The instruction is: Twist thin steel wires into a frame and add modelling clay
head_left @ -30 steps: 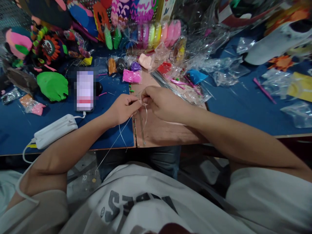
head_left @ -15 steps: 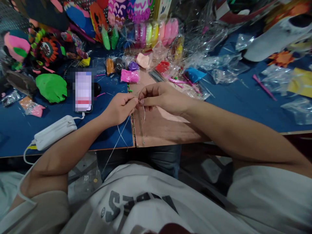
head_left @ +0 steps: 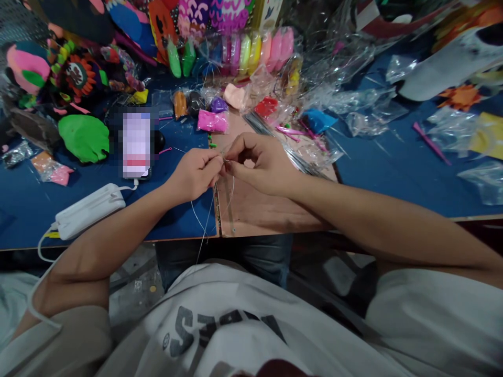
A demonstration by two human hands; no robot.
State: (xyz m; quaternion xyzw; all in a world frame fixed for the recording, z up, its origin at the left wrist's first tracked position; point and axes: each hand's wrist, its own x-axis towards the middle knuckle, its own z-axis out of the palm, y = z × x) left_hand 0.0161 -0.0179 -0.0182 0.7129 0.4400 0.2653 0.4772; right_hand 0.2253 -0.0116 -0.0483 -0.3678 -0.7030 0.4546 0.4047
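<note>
My left hand (head_left: 196, 175) pinches a thin silvery wire (head_left: 233, 189) between thumb and forefinger. Fingertip to fingertip with it, my right hand (head_left: 267, 163) pinches the same wire, its thumb and forefinger forming a ring. Where the wire passes between the fingertips is hidden. Loose lengths curve down below both hands, past the table's front edge. Behind and under my right wrist lies a bundle of straight metal wires (head_left: 302, 163) on the brown board (head_left: 271, 212).
A phone (head_left: 137, 144) and a white power bank (head_left: 90, 209) with a cable lie at left, beside a green clay piece (head_left: 84, 137). Pink, red and blue clay packets, plastic bags and colourful clay models crowd the back. A purple stick (head_left: 431, 142) lies at right.
My right hand has turned and its forearm has shifted down a little, uncovering more of the wire bundle. The hanging wire ends have swung to the right. Both pinches stay together.
</note>
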